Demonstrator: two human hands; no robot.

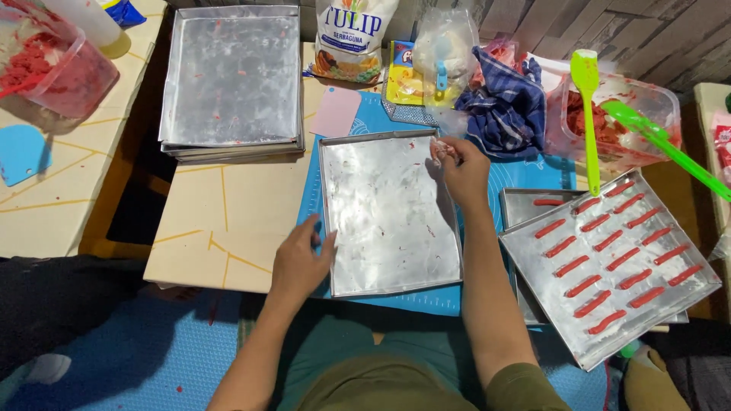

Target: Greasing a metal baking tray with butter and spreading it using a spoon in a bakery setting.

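Item: empty baking tray (388, 217), on the blue mat (320, 160) at the worktop's (221, 221) near edge, between my hands.

Left hand (301, 259): I see it palm down, fingers spread, resting on the tray's near-left corner, holding nothing.

Right hand (461, 171): forearm stretched along the tray's right rim, fingertips pinched on a small pale wad (442, 150) at its far-right corner.

Adjacent: tray of red dough sticks (609, 266) just right; stacked trays (232, 80) at the far-left edge; tub of red dough (617, 125) with green spatulas (588, 114) far right.
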